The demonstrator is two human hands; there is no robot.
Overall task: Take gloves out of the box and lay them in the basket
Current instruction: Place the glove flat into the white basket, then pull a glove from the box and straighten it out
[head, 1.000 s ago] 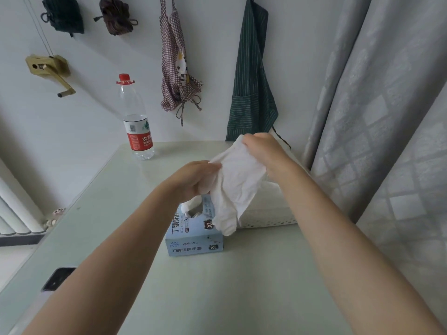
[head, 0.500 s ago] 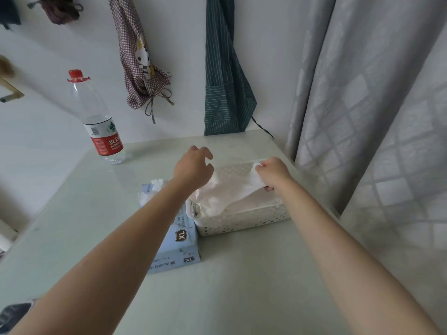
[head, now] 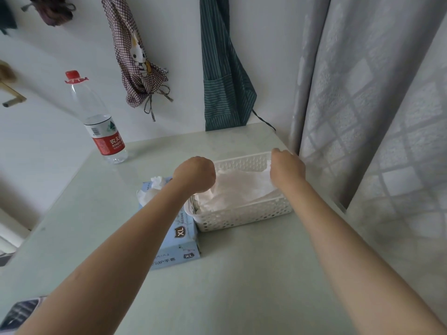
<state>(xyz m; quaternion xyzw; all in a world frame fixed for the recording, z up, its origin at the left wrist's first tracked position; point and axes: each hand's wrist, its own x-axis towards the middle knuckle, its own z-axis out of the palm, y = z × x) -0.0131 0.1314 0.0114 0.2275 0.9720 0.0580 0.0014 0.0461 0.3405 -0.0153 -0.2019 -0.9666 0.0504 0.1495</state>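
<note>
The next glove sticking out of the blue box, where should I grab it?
Pinch the crumpled white tuft of the next glove poking up through the slot on top of the blue box, probably coming straight down from above. It stands free, uncovered.

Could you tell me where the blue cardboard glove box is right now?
In the head view, the blue cardboard glove box sits centre-left on the table, against the white basket's left side.

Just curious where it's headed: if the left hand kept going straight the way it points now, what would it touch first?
Probably the white glove lying in the basket: the left hand points forward and down over the basket's left end. Depth is hard to judge; it may already touch it.
</note>
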